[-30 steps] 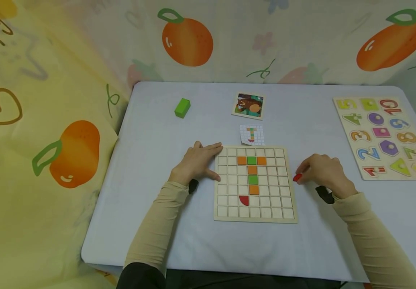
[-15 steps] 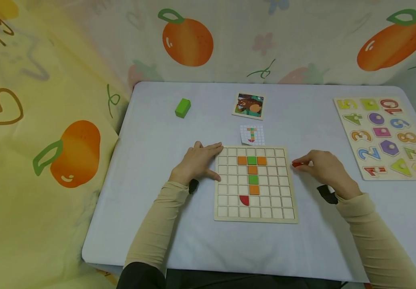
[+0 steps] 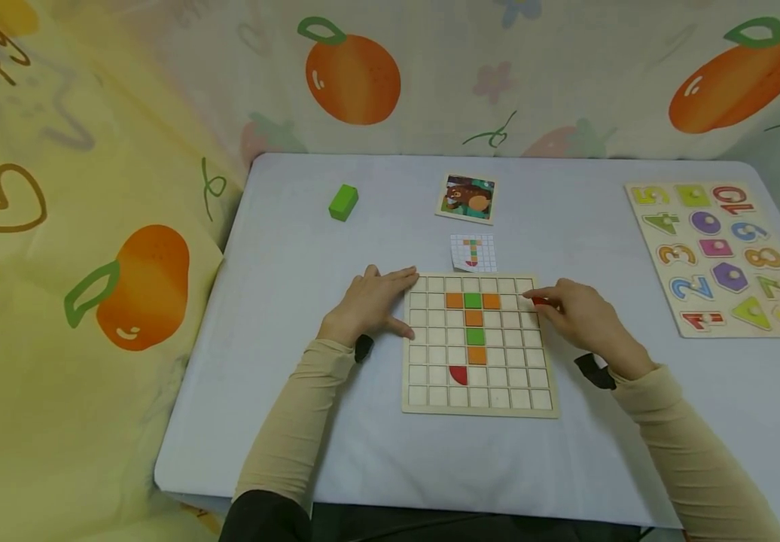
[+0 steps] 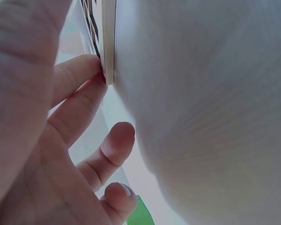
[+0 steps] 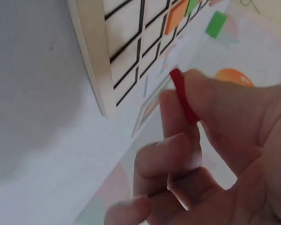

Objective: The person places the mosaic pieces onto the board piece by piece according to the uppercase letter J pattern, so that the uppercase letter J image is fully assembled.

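Note:
A wooden grid board (image 3: pixel 547 406) lies on the table, with orange tiles (image 3: pixel 474 318) and green tiles (image 3: pixel 474 336) forming a T in its cells. One red quarter-circle tile (image 3: pixel 458 375) sits below the T's stem. At the board's left edge rests my left hand (image 3: pixel 367 307), thumb and fingers spread; the left wrist view has fingertips (image 4: pixel 96 65) touching the rim. Between thumb and index finger, my right hand (image 3: pixel 583 316) pinches a thin red tile (image 5: pixel 183 96), held over the board's upper right edge.
Just behind the board lies a paper card (image 3: pixel 473 253) with a small coloured grid pattern. Farther back are a bear picture tile (image 3: pixel 467 198) and a green block (image 3: pixel 343 202). A number-and-shape puzzle board (image 3: pixel 724 260) lies at the right.
My right hand has moved left and slightly away from the body with the red tile, from beside the board to over its right edge. The left hand stays in place.

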Demonstrator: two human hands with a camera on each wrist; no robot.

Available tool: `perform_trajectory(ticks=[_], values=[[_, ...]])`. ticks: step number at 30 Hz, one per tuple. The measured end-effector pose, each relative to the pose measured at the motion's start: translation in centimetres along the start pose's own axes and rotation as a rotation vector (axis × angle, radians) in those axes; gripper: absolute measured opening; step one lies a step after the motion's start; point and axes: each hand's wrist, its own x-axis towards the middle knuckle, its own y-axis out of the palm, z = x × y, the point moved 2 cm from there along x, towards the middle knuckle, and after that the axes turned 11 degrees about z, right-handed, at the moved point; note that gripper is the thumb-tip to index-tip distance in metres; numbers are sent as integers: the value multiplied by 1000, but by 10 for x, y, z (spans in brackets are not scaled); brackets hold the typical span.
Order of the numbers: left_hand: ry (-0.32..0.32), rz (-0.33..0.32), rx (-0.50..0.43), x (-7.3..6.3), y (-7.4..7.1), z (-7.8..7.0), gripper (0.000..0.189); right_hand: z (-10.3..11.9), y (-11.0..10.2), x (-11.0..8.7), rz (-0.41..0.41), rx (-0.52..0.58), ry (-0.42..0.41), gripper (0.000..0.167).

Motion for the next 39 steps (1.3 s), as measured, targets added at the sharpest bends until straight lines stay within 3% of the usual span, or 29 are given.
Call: perform_trajectory(ticks=[4,7,15,18,22,39], values=[[6,-4,3,0,-1,0,108,3,1,0,-61,47,-30,22],[8,-4,0,0,-1,0,108,5,1,0,-52,112,-33,15],[8,2,9,0,-3,0,107,19,16,1,167,249,-72,14],[5,3,11,1,-3,0,107,28,24,2,256,262,-93,14],[2,5,12,2,-4,1,108,40,36,2,302,228,-100,11],[-10,12,13,3,-6,0,107,62,56,-4,176,95,-26,15]])
